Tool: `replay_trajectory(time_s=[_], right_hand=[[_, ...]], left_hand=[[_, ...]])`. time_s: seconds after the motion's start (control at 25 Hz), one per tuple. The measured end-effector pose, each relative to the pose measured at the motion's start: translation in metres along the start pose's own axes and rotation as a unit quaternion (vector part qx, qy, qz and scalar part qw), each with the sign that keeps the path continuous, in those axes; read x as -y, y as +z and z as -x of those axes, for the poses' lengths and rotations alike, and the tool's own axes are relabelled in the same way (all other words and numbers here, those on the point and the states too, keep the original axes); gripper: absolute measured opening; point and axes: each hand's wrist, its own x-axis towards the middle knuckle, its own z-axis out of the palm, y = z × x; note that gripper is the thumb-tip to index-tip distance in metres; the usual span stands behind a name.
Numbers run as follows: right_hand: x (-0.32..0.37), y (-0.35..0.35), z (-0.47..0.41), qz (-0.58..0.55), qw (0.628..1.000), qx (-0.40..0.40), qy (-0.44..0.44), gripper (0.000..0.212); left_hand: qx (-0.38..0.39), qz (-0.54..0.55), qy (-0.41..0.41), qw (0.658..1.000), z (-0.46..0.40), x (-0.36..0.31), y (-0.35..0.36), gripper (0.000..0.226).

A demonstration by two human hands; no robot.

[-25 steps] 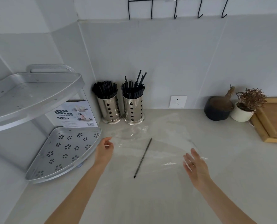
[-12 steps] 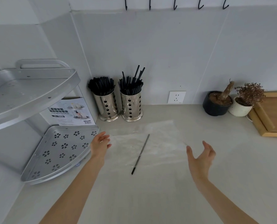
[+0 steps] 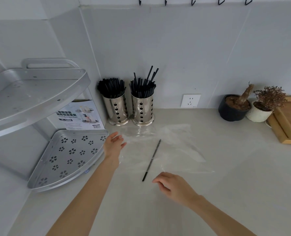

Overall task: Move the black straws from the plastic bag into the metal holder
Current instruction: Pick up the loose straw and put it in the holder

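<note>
Light: soft, even and fairly bright, cool grey-white overall.
Shadows: faint and diffuse; a weak one lies under the corner shelf (image 3: 39,106).
Glare: small highlights on the two metal holders (image 3: 142,110) and pale sheen on the plastic bag (image 3: 173,150).
Sharpness: the centre is crisp; the right hand (image 3: 174,186) is slightly soft.
Distortion: wide-angle bending, wall lines and shelf curving toward the edges.

Counted on the pale counter (image 3: 226,184): two perforated steel holders (image 3: 116,109) (image 3: 142,109), both packed with black straws; one loose black straw (image 3: 151,160); one clear plastic bag (image 3: 180,143); two small potted plants (image 3: 233,108) (image 3: 260,109).
</note>
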Motion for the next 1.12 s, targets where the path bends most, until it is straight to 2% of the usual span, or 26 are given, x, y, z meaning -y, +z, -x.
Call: replay_trajectory(time_s=[0.16,0.28,0.4,0.44,0.56,0.64,0.68,0.72,0.76,0.96,1.12], right_hand=[[0.001,0.011,-0.011,0.084,0.996,0.037,-0.014,0.036],[0.005,0.016,-0.025,0.151,0.987,0.054,0.014,0.068],[0.010,0.018,-0.040,0.146,0.985,0.092,0.004,0.067],[0.014,0.019,-0.045,0.144,0.983,0.110,0.026,0.068],[0.020,0.017,-0.058,0.189,0.972,0.136,0.031,0.058],[0.018,0.020,-0.061,0.225,0.970,0.075,-0.056,0.038],[0.017,0.020,-0.059,0.235,0.965,0.092,-0.070,0.034],[0.017,0.021,-0.058,0.263,0.954,0.123,-0.081,0.037],[0.015,0.021,-0.057,0.281,0.949,0.117,-0.085,0.039],[0.008,0.025,-0.042,0.263,0.945,0.086,-0.175,0.033],[0.012,0.015,-0.032,0.175,0.964,0.016,-0.197,0.017]], left_hand=[[0.022,-0.004,0.005,1.000,-0.002,-0.006,-0.001,0.040],[0.056,-0.074,0.005,0.996,-0.003,-0.007,-0.008,0.045],[0.079,-0.115,0.010,0.990,-0.003,-0.007,-0.014,0.047],[0.083,-0.119,0.009,0.989,-0.004,-0.007,-0.017,0.047],[0.098,-0.132,0.011,0.986,-0.007,-0.007,-0.021,0.048],[0.099,-0.144,0.017,0.985,-0.008,-0.008,-0.024,0.047],[0.096,-0.149,0.019,0.984,-0.008,-0.008,-0.024,0.047],[0.093,-0.154,0.018,0.984,-0.009,-0.008,-0.025,0.047],[0.093,-0.156,0.016,0.983,-0.009,-0.007,-0.025,0.047],[0.090,-0.158,0.012,0.983,-0.008,-0.001,-0.023,0.047],[0.073,-0.155,0.020,0.985,-0.009,0.002,-0.021,0.045]])
